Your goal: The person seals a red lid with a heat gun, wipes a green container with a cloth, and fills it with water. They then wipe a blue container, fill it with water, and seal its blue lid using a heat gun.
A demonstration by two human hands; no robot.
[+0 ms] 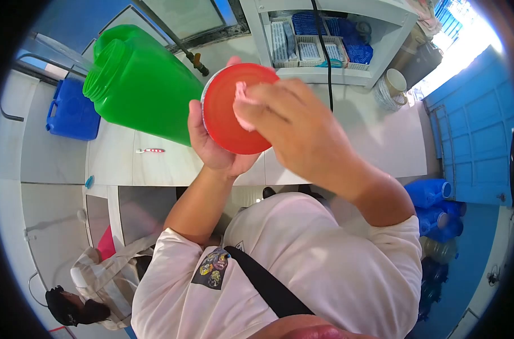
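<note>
Now holding a round red plastic lid (234, 116) upright in the left hand (211, 147), fingers curled closed behind its rim, above the near edge of the white tiled counter (381, 141). Pressing a small pink cloth (243, 107) on the lid face with the closed right hand (291, 121). Better to wipe in circles, supporting firmly from behind. Keeping clear of the big green plastic jug (141, 85) just beside on the left; more free counter toward the right edge.

red lid (228, 121), pink cloth (243, 104), green jug (141, 85)
</note>
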